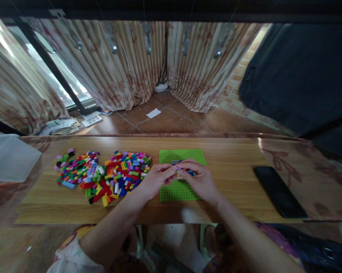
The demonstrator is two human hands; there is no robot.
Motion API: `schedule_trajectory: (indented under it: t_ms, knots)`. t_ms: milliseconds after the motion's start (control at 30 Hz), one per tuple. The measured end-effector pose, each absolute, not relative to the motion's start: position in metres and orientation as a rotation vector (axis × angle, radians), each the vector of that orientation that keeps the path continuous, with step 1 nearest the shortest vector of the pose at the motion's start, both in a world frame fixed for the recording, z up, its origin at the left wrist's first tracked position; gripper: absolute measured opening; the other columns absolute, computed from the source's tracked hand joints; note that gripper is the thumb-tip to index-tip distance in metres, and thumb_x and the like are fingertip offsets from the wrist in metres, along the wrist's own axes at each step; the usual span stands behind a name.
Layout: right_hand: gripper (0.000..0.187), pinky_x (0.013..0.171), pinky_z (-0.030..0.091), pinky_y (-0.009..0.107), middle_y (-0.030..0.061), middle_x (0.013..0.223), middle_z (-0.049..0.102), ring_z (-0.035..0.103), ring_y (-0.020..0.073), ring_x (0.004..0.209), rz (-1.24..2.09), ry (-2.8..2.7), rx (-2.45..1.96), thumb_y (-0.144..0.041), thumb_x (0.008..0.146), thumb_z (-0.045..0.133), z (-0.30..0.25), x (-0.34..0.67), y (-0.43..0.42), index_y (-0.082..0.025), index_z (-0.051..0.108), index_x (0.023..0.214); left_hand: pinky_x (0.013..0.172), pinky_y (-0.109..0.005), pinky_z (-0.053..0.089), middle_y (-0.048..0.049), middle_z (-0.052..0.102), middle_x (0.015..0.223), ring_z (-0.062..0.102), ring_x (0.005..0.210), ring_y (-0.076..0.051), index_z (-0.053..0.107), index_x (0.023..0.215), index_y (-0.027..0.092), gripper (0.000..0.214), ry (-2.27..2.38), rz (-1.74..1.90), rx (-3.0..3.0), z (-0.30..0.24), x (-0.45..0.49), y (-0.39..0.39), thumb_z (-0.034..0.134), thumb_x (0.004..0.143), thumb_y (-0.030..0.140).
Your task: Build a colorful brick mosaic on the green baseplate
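Note:
My left hand (161, 175) and my right hand (198, 177) meet above the green studded baseplate (175, 194), fingers closed in a pinch. Between the fingertips is a small light purple toy brick (178, 168), partly covered by the fingers. Yellow and blue bricks (191, 173) show under and beside my right hand; whether it grips them or they sit on the baseplate I cannot tell. A grey brick piece (175, 162) lies on the baseplate just behind the fingertips.
Left of the baseplate, a heap of mixed bricks (122, 174) spreads beside a pile of smaller pieces (79, 165). A translucent plastic bin (11, 157) stands at the far left. At the right, a black phone (279, 192) lies across the edge of the wooden board (230, 163).

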State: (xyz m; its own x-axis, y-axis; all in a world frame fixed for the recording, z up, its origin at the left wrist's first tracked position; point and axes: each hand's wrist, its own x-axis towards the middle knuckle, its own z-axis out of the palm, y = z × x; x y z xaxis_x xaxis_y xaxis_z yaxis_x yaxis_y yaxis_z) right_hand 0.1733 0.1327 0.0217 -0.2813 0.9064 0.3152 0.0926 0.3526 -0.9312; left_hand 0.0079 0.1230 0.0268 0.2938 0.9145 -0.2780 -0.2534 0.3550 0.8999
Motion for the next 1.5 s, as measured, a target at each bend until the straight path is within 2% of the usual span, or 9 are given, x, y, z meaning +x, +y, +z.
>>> schedule_trajectory:
  t_ms: [167, 333, 467, 700, 1033, 1500]
  knots:
    - [0.01, 0.073, 0.051, 0.027, 0.0007, 0.083, 0.071, 0.064, 0.0134, 0.079, 1.109, -1.421, -0.951, -0.03, 0.08, 0.068, 0.02, 0.169, 0.133, -0.027, 0.075, 0.086, 0.046, -0.02, 0.026, 0.0023, 0.057, 0.057, 0.043, 0.047, -0.004, 0.062, 0.067, 0.013, 0.035, 0.907, 0.947, 0.669, 0.028, 0.015, 0.118, 0.079, 0.063, 0.043]
    - [0.021, 0.068, 0.053, 0.028, 0.0015, 0.08, 0.072, 0.064, 0.0141, 0.07, 1.131, -1.329, -1.081, -0.037, 0.075, 0.071, 0.017, 0.176, 0.14, -0.022, 0.074, 0.089, 0.048, -0.019, 0.03, 0.0012, 0.06, 0.059, 0.048, 0.049, -0.005, 0.062, 0.071, 0.013, 0.032, 0.916, 0.933, 0.598, 0.03, 0.014, 0.116, 0.079, 0.064, 0.039]
    - [0.027, 0.069, 0.053, 0.029, 0.0015, 0.08, 0.071, 0.064, 0.0152, 0.071, 0.953, -1.463, -1.26, -0.037, 0.078, 0.066, 0.011, 0.187, 0.148, -0.021, 0.072, 0.099, 0.049, -0.018, 0.032, 0.0007, 0.061, 0.061, 0.048, 0.05, -0.005, 0.062, 0.071, 0.013, 0.029, 1.011, 1.006, 0.627, 0.032, 0.003, 0.123, 0.077, 0.066, 0.038]
    - [0.024, 0.084, 0.053, 0.034, 0.0041, 0.098, 0.073, 0.068, 0.0185, 0.088, 0.847, -1.703, -1.334, -0.03, 0.084, 0.057, 0.0, 0.188, 0.149, -0.022, 0.069, 0.103, 0.046, -0.018, 0.031, 0.0016, 0.058, 0.059, 0.046, 0.048, -0.005, 0.059, 0.067, 0.014, 0.029, 1.29, 1.027, 0.867, 0.027, -0.003, 0.129, 0.066, 0.074, 0.041]
    - [0.018, 0.077, 0.05, 0.034, 0.0049, 0.09, 0.072, 0.065, 0.0196, 0.083, 0.555, -1.998, -1.359, -0.024, 0.086, 0.053, 0.0, 0.182, 0.148, -0.022, 0.07, 0.092, 0.047, -0.019, 0.034, -0.001, 0.064, 0.067, 0.051, 0.052, -0.007, 0.061, 0.071, 0.014, 0.025, 1.332, 1.006, 0.873, 0.026, 0.002, 0.128, 0.063, 0.074, 0.039]
    - [0.018, 0.075, 0.047, 0.032, 0.0044, 0.088, 0.071, 0.062, 0.0197, 0.081, 0.392, -2.084, -1.453, -0.026, 0.084, 0.054, -0.004, 0.171, 0.146, -0.023, 0.07, 0.092, 0.045, -0.02, 0.029, 0.0016, 0.059, 0.057, 0.044, 0.046, -0.007, 0.062, 0.066, 0.015, 0.022, 1.373, 0.964, 0.988, 0.024, 0.004, 0.129, 0.059, 0.075, 0.035]
